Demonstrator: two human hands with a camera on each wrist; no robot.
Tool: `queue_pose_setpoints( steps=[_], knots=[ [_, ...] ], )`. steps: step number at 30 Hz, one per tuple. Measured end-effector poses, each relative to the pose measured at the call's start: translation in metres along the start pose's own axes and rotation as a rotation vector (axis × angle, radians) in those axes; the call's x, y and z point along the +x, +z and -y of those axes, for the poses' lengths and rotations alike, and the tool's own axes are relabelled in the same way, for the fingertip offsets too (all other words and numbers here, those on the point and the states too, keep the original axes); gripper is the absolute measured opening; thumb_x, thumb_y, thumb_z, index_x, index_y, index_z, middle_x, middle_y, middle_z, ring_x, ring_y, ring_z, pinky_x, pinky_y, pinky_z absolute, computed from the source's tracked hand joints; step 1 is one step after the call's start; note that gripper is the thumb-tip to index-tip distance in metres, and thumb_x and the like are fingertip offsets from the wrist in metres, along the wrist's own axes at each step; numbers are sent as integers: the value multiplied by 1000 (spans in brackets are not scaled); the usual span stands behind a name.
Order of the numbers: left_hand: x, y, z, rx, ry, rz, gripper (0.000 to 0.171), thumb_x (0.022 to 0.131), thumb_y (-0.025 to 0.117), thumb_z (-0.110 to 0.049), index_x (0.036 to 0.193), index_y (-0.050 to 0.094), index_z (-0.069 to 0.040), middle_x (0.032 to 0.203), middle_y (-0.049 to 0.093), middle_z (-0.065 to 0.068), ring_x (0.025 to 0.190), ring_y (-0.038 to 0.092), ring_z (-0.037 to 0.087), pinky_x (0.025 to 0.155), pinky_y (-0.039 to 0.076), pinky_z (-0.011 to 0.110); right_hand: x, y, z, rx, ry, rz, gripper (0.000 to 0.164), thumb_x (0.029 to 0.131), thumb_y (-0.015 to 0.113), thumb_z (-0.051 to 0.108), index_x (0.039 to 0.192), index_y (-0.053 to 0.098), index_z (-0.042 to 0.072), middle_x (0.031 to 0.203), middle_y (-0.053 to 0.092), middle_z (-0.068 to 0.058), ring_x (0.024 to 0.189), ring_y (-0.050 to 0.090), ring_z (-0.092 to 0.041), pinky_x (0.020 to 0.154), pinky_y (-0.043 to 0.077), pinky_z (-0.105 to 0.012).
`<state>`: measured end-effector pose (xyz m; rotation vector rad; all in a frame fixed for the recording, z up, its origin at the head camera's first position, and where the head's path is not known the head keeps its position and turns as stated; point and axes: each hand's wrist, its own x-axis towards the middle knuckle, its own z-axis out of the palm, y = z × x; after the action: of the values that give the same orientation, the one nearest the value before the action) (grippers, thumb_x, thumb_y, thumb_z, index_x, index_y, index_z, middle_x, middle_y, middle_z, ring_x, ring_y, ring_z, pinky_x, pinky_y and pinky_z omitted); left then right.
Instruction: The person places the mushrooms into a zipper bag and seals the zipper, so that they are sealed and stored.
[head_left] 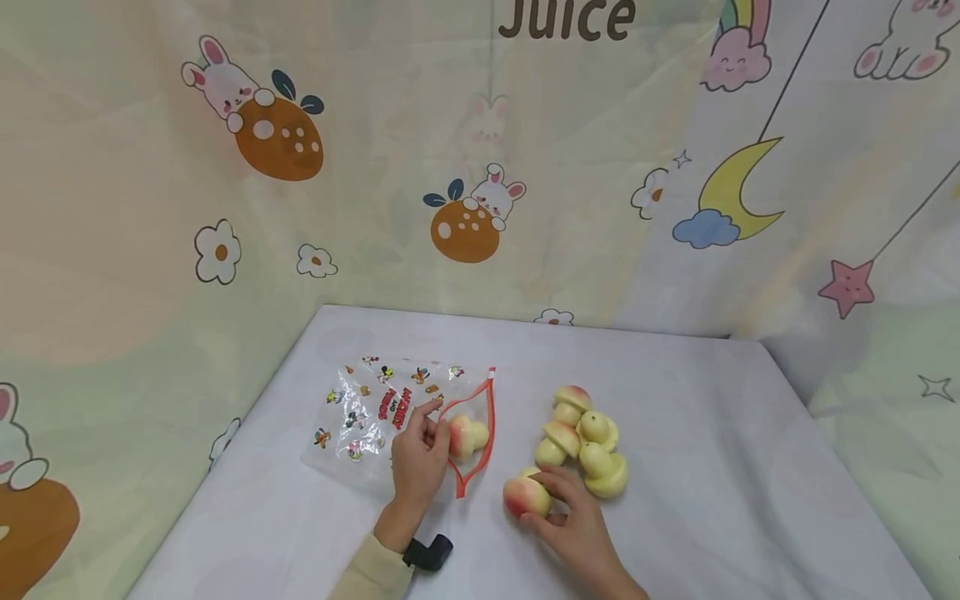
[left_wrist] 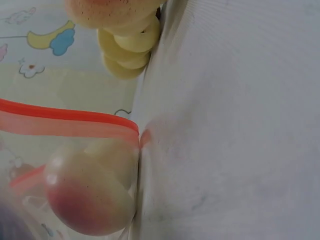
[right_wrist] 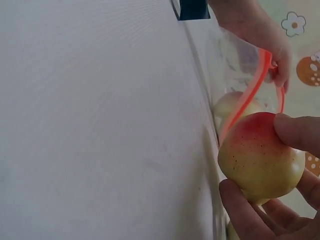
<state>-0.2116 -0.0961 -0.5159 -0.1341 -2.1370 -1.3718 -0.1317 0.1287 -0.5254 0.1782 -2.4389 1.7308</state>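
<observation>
My left hand pinches the upper edge of a clear zip bag printed with cartoon figures. Its red zip strip gapes open toward the right. Just inside the mouth lies one toy mushroom with a red-blushed cap; the left wrist view shows it through the plastic. Between the thumb and fingers of my right hand is another toy mushroom, pale yellow with a red patch, held to the right of the bag mouth. Its stem is mostly hidden by the cap and fingers.
Several more toy mushrooms lie clustered on the white-covered table, beyond my right hand. A printed cloth hangs behind and at the sides of the table. A black band is on the left wrist.
</observation>
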Motion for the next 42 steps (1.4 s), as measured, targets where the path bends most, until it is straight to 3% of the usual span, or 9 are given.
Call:
queue_pose_setpoints(
  steps=[4,9,17,22,31,36,42],
  knots=[
    [-2,0,-1,13,4,1,25,89,65,-5,114,67,-4,58,47,-11,47,41,4,41,36,22,9,11,4,31,22,12,46,69,86,2,109,69,17,132,56,-6,109,62,-26,67,56,-24],
    [-4,1,-2,23,31,-1,24,88,64,-4,112,67,-5,57,47,-11,46,40,2,40,36,21,24,23,6,92,-40,15,46,71,84,1,112,67,13,136,54,-11,114,60,-31,69,57,-26],
    [-5,1,-3,7,64,-22,23,87,64,-1,108,69,-8,55,45,-13,44,38,0,38,30,18,45,39,9,45,-106,23,44,73,82,-1,113,65,9,135,53,-19,113,60,-34,72,57,-27],
    [-4,3,-1,2,112,-39,23,86,63,0,107,69,-9,54,42,-15,44,34,-2,37,26,17,54,42,9,4,-127,32,44,74,81,-2,114,64,6,135,52,-19,112,61,-35,71,57,-30],
    [-3,3,-1,-22,111,-14,20,89,63,-3,107,70,-9,55,43,-15,44,37,-1,38,29,17,65,47,5,-73,-147,41,45,75,82,3,115,65,11,136,53,-12,108,62,-27,80,56,-29],
    [-3,2,0,-56,157,15,22,87,63,0,107,70,-6,57,45,-13,46,38,-1,40,31,15,70,52,6,-95,-187,53,45,72,84,2,113,67,10,134,56,-14,115,59,-28,82,55,-34],
    [-4,2,2,-87,228,27,27,86,62,3,111,68,-8,57,45,-12,47,38,-1,41,31,14,73,57,8,-110,-155,93,42,75,83,5,113,67,12,136,55,-14,123,54,-28,84,55,-33]
  ],
)
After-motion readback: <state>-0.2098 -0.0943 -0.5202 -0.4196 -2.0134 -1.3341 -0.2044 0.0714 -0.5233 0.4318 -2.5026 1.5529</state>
